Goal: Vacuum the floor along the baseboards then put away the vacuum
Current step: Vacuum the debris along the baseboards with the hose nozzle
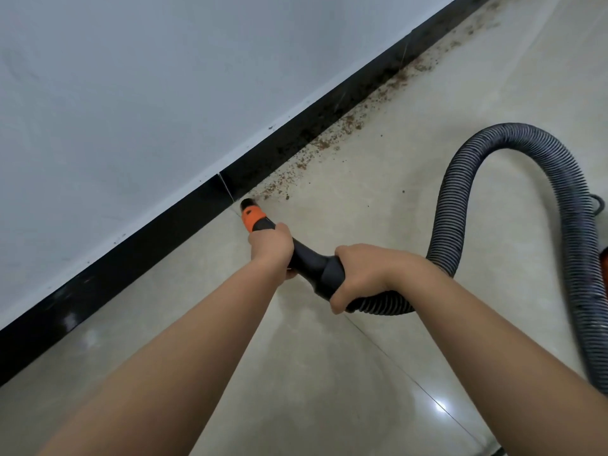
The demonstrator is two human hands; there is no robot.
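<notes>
A black vacuum handle with an orange-collared nozzle (250, 214) points at the foot of the black baseboard (184, 225). My left hand (270, 245) grips the handle just behind the orange collar. My right hand (362, 274) grips it further back, where the ribbed grey hose (467, 179) joins. The hose loops up and curves down along the right edge. Brown crumbs and dust (332, 139) lie on the beige tiled floor (378, 199) along the baseboard, starting just beyond the nozzle tip and running to the upper right.
A white wall (131, 93) rises above the baseboard. An orange bit of the vacuum body (604, 258) shows at the right edge, with a dark cable loop (597, 205) above it. Floor left of the nozzle along the baseboard looks free of crumbs.
</notes>
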